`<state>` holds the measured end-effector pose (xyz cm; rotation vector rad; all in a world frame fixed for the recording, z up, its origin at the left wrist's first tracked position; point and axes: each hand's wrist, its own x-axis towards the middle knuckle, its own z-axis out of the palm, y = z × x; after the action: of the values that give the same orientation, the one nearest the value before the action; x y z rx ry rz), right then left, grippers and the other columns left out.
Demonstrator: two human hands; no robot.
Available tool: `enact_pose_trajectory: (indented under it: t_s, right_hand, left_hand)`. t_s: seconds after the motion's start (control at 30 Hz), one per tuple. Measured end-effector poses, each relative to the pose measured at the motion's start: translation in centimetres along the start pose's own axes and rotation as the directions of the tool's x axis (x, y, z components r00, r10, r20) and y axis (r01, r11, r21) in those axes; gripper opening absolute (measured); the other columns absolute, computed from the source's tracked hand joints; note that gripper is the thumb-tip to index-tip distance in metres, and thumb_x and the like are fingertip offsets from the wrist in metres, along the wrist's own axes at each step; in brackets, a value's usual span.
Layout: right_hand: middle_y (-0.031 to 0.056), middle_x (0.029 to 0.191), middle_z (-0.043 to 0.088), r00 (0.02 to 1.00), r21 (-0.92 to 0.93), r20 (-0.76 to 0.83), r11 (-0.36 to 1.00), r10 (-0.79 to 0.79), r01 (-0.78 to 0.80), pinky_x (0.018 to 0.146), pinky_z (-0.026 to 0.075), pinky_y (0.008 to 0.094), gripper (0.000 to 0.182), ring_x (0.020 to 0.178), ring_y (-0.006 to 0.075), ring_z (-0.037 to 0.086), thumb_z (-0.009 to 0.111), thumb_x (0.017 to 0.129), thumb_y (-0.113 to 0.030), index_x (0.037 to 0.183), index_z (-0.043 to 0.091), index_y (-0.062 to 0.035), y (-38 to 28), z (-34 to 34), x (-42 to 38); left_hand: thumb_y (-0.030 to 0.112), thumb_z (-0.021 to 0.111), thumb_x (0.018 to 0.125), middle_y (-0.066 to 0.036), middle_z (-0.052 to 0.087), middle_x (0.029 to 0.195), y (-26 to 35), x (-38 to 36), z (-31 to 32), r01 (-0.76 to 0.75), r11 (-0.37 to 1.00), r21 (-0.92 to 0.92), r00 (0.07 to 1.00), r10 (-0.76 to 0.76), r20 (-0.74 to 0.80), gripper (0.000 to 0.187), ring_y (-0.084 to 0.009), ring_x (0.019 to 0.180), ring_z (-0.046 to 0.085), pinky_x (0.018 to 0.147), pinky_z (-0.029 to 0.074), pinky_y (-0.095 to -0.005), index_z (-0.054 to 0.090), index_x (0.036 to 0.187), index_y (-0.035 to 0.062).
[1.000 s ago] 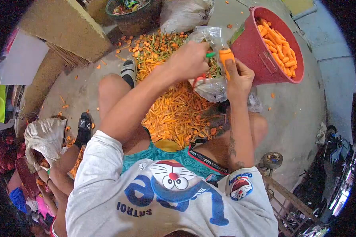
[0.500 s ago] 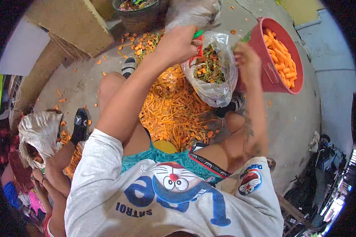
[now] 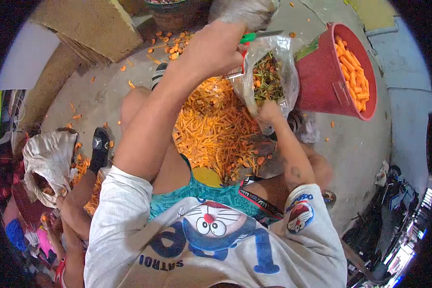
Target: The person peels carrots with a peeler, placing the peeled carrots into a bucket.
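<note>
My left hand (image 3: pixel 228 50) is closed around the green handle of a knife (image 3: pixel 250 38), its blade pointing right over the far edge of a clear plastic bag (image 3: pixel 291 72). A red piece shows just under that hand, by the bag's left edge. Green stems and orange carrot bits (image 3: pixel 267 79) fill the bag's opening. At the near rim, my right hand (image 3: pixel 271 113) has its fingers curled on the bag's plastic. A large heap of carrot peelings (image 3: pixel 216 129) covers the floor between my legs.
A red bucket (image 3: pixel 317 79) of peeled carrots (image 3: pixel 354 77) leans right of the bag. A dark tub (image 3: pixel 170 14) and a stuffed sack (image 3: pixel 240 13) stand at the back. At left are a white sack (image 3: pixel 48 153) and another person's arm (image 3: pixel 72 249).
My right hand has moved from the bag's right side to its near rim. My left hand stays over the far left edge with the knife. The view has shifted slightly.
</note>
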<state>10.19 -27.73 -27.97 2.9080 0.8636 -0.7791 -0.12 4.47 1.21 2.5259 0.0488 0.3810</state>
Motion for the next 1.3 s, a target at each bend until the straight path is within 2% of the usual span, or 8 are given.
enact_pose_trajectory:
  t_s: [0.17, 0.23, 0.43, 0.77, 0.83, 0.97, 1.13, 1.3]
  right_hand:
    - [0.0246, 0.105, 0.068, 0.964, -0.153, -0.263, 0.988, -0.049, 0.009, 0.088, 0.053, 0.0525, 0.040, 0.097, 0.0400, 0.068, 0.070, 0.072, -0.014, 0.110, 0.071, -0.0015, 2.2, -6.4, 0.8]
    - [0.0204, 0.131, 0.062, 0.952, -0.271, -0.303, 0.962, -0.046, -0.039, 0.101, 0.051, 0.0452, 0.044, 0.121, 0.0366, 0.060, 0.071, 0.082, -0.026, 0.122, 0.067, -0.0069, 4.3, -9.4, 0.0]
    - [0.0258, 0.116, 0.067, 0.888, -0.024, -0.440, 0.987, 0.134, -0.161, 0.097, 0.050, 0.0494, 0.049, 0.112, 0.0437, 0.063, 0.074, 0.075, -0.017, 0.121, 0.066, -0.0042, 11.2, -8.9, 0.9]
    - [0.0203, 0.124, 0.066, 0.853, 0.072, -0.414, 0.946, 0.317, -0.316, 0.102, 0.048, 0.0480, 0.046, 0.116, 0.0399, 0.062, 0.072, 0.085, -0.030, 0.123, 0.065, -0.0049, 9.8, -5.0, 3.8]
    - [0.0210, 0.120, 0.067, 0.872, 0.424, -0.345, 0.887, 0.346, -0.184, 0.098, 0.049, 0.0471, 0.044, 0.114, 0.0397, 0.064, 0.071, 0.087, -0.029, 0.123, 0.064, -0.0050, 8.9, -5.5, 3.8]
    - [0.0184, 0.109, 0.072, 0.763, 0.534, -0.585, 0.838, 0.274, 0.108, 0.091, 0.051, 0.0412, 0.041, 0.102, 0.0326, 0.069, 0.072, 0.089, -0.027, 0.122, 0.066, -0.0031, 5.6, -8.9, 3.7]
    - [0.0079, 0.092, 0.073, 0.875, 0.830, -0.471, 0.389, 0.109, 0.399, 0.081, 0.051, 0.0302, 0.031, 0.085, 0.0120, 0.064, 0.073, 0.093, -0.025, 0.109, 0.072, 0.0023, -3.0, -19.0, -2.4]
    - [0.0070, 0.090, 0.072, 0.839, 0.610, -0.543, 0.671, -0.033, 0.422, 0.078, 0.051, 0.0295, 0.040, 0.085, 0.0095, 0.062, 0.075, 0.090, -0.032, 0.105, 0.072, 0.0051, -7.4, -22.7, -9.7]
  left_hand:
    - [0.014, 0.070, 0.083, -0.028, 0.067, 0.090, -0.9, -0.2, -0.4, -0.004, 1.000, -0.001, 1.000, 0.004, -0.009, 0.026, -0.0475, 0.090, 0.066, 0.077, 0.053, -0.0517, 0.063, 0.103, -0.0005]
    - [0.014, 0.070, 0.084, -0.028, 0.067, 0.090, -1.0, -0.2, -0.8, 0.002, 1.000, -0.014, 1.000, -0.002, 0.007, 0.024, -0.0477, 0.090, 0.066, 0.076, 0.053, -0.0513, 0.063, 0.103, -0.0005]
    - [0.013, 0.069, 0.087, -0.028, 0.067, 0.089, -1.1, 0.3, -0.7, -0.018, 0.999, -0.046, 1.000, 0.019, 0.014, 0.022, -0.0480, 0.090, 0.065, 0.074, 0.052, -0.0504, 0.063, 0.103, -0.0005]
    - [0.012, 0.069, 0.085, -0.029, 0.067, 0.089, -1.3, 0.4, -0.4, -0.011, 0.999, -0.040, 0.999, 0.013, 0.044, 0.024, -0.0477, 0.090, 0.066, 0.075, 0.053, -0.0492, 0.064, 0.105, -0.0001]
    - [0.012, 0.069, 0.085, -0.029, 0.067, 0.089, -1.3, 0.6, -0.2, -0.005, 0.999, -0.040, 0.999, 0.007, 0.054, 0.024, -0.0476, 0.090, 0.066, 0.075, 0.053, -0.0495, 0.064, 0.105, -0.0001]
    - [0.013, 0.068, 0.085, -0.029, 0.067, 0.088, -0.9, 0.7, 0.4, -0.067, 0.996, -0.065, 0.998, 0.067, 0.007, 0.025, -0.0468, 0.089, 0.067, 0.076, 0.053, -0.0507, 0.065, 0.106, 0.0004]
    - [0.017, 0.070, 0.083, -0.028, 0.068, 0.089, 0.9, 0.5, 1.4, -0.075, 0.997, -0.025, 0.997, 0.075, -0.002, 0.028, -0.0455, 0.089, 0.068, 0.077, 0.054, -0.0519, 0.066, 0.106, 0.0013]
    - [0.019, 0.072, 0.080, -0.028, 0.069, 0.089, 2.6, 0.4, 3.3, -0.084, 0.996, 0.007, 0.994, 0.084, 0.072, 0.034, -0.0457, 0.088, 0.068, 0.078, 0.054, -0.0533, 0.064, 0.107, 0.0000]
